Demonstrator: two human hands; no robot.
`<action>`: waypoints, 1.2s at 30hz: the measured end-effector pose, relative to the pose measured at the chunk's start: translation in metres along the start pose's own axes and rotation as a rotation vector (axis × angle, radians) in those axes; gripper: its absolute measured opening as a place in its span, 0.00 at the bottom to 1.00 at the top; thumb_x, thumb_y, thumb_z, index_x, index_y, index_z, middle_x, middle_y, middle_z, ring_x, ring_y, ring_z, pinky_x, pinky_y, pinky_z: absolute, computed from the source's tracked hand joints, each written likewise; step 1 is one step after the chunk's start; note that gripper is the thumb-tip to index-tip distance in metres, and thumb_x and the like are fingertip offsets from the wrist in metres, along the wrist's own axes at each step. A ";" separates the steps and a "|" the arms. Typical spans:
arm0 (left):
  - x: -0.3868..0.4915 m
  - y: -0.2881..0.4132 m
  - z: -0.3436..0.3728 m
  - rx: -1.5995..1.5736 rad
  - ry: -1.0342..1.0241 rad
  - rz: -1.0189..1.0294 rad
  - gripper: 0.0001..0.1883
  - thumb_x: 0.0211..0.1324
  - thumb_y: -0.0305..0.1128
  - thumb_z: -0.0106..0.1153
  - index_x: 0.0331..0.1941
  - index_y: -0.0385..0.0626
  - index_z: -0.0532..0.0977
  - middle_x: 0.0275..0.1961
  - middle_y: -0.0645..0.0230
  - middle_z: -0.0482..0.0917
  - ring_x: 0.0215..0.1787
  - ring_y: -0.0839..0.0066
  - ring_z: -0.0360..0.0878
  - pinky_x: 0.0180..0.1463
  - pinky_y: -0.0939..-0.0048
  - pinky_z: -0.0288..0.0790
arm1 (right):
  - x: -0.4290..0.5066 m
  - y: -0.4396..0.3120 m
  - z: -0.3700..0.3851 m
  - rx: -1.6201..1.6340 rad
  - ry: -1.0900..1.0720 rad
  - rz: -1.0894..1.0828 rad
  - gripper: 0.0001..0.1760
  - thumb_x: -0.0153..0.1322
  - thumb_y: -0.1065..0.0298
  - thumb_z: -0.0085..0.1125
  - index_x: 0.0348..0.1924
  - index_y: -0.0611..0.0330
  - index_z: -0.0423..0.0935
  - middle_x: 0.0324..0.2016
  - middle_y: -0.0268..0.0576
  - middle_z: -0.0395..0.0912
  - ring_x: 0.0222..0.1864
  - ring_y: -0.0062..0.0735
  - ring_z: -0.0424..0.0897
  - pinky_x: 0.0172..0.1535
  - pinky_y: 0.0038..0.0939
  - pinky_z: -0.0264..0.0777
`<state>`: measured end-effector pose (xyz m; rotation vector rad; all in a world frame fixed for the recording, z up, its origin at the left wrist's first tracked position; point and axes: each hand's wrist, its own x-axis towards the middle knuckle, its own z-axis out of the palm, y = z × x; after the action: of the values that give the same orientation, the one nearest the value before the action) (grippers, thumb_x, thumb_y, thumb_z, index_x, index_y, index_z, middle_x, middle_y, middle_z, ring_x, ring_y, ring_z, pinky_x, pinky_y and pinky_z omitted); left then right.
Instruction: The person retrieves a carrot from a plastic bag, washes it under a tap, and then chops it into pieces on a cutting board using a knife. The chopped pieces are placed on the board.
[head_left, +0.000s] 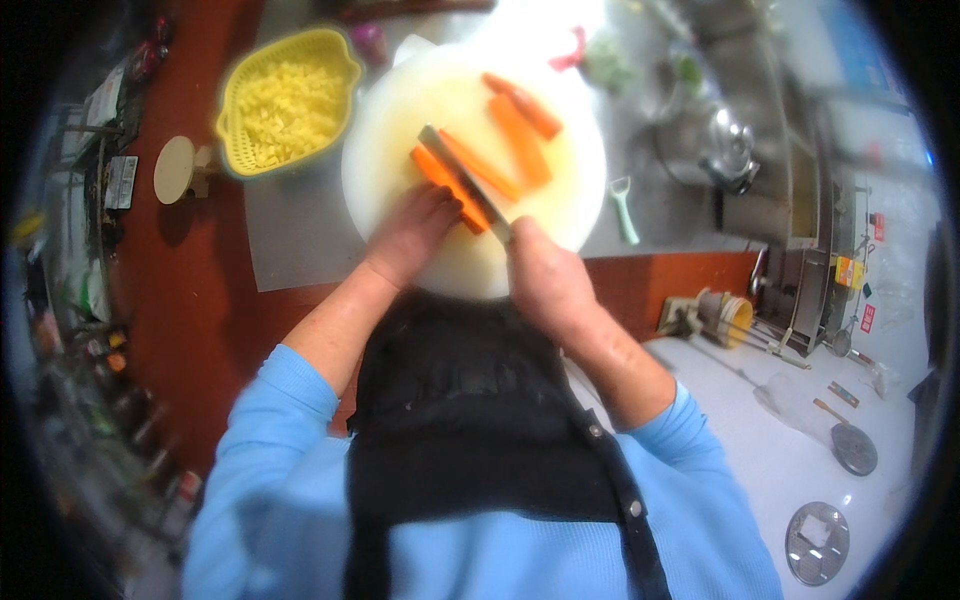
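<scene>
On a round white cutting board (382, 97), my left hand (416, 229) presses its fingertips on a long carrot piece (429, 166) and holds it down. My right hand (551, 274) grips the handle of a kitchen knife (457, 169), whose blade lies slantwise along the right side of that piece. A thinner carrot strip (480, 165) rests just right of the blade. Farther right on the board are a broad carrot piece (520, 142) and another carrot piece (523, 105). The knife's handle is mostly hidden in my fist.
A yellow plastic colander (227, 112) holding pale yellow cut pieces (292, 109) stands left of the board. To the right lie a light green peeler (624, 211) and a metal pot (705, 150). A purple vegetable (369, 41) sits behind, near the colander.
</scene>
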<state>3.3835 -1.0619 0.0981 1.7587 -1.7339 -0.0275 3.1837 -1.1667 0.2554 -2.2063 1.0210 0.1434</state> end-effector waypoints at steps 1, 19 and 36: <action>0.001 0.001 -0.001 -0.020 0.012 -0.015 0.15 0.60 0.30 0.73 0.52 0.45 0.87 0.57 0.60 0.87 0.63 0.53 0.84 0.68 0.53 0.81 | 0.000 0.001 0.001 -0.014 0.014 -0.026 0.04 0.82 0.69 0.50 0.46 0.60 0.70 0.40 0.68 0.83 0.43 0.77 0.83 0.47 0.61 0.78; -0.002 -0.003 0.001 -0.120 -0.035 -0.172 0.14 0.66 0.30 0.64 0.54 0.52 0.86 0.64 0.68 0.85 0.70 0.57 0.80 0.75 0.54 0.77 | 0.018 0.005 0.026 0.020 -0.090 0.111 0.10 0.83 0.65 0.48 0.51 0.61 0.73 0.42 0.76 0.84 0.50 0.81 0.84 0.52 0.64 0.79; 0.000 -0.001 -0.007 -0.106 -0.044 -0.053 0.14 0.65 0.29 0.66 0.53 0.52 0.87 0.61 0.64 0.85 0.67 0.54 0.81 0.70 0.55 0.79 | 0.005 0.016 0.032 0.009 -0.008 0.119 0.11 0.84 0.63 0.51 0.49 0.62 0.75 0.35 0.75 0.84 0.42 0.85 0.83 0.47 0.69 0.77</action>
<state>3.3873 -1.0586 0.1031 1.7377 -1.6851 -0.1794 3.1822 -1.1569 0.2208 -2.1351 1.1463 0.2009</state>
